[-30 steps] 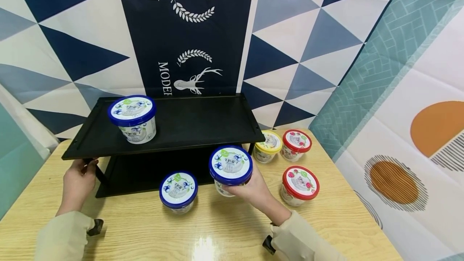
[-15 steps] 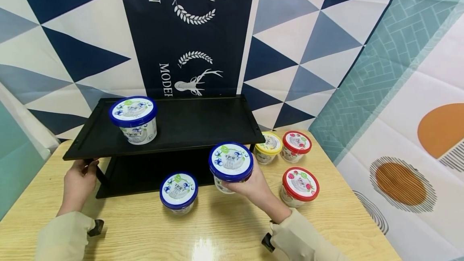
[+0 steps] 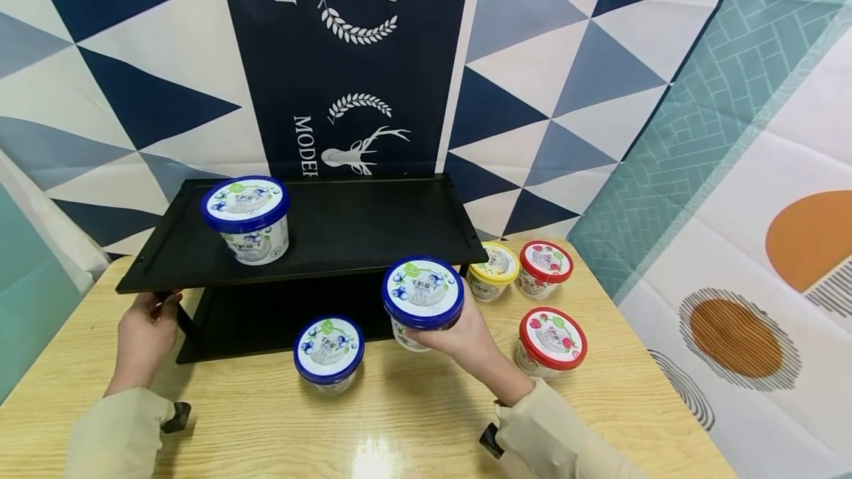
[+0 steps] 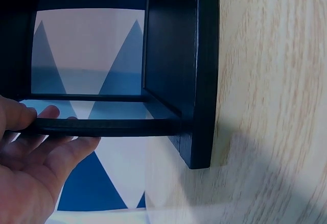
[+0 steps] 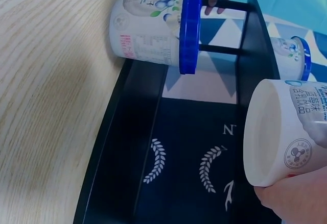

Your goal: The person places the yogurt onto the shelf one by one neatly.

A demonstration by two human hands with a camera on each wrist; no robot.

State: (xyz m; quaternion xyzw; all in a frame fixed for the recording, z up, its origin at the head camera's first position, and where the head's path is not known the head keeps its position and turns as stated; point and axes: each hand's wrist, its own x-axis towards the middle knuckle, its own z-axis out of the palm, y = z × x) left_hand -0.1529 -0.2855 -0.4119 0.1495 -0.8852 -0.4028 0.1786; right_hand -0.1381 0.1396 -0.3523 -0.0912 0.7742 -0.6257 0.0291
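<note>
My right hand (image 3: 462, 331) grips a blue-lidded yogurt tub (image 3: 423, 291) from its right side, holding it above the table before the black two-tier shelf (image 3: 373, 224). In the right wrist view the held tub (image 5: 281, 132) shows its pale bottom, with part of the hand (image 5: 299, 196) below it. My left hand (image 3: 145, 335) holds the shelf's left upright post (image 4: 112, 127), thumb on one side and fingers on the other. A second blue-lidded tub (image 3: 328, 353) stands on the table at the shelf's front edge. Another blue-lidded tub (image 3: 246, 220) sits on the top tier, at the left.
Right of the shelf stand a yellow-lidded tub (image 3: 492, 270) and a red-lidded tub (image 3: 544, 268), side by side. Nearer to me is another red-lidded tub (image 3: 551, 341). Patterned cloth (image 3: 526, 94) hangs behind the wooden table (image 3: 266, 427).
My right hand has lifted the held tub slightly, toward the level of the top tier's front edge. The left hand stays on the post, and the other tubs have not moved.
</note>
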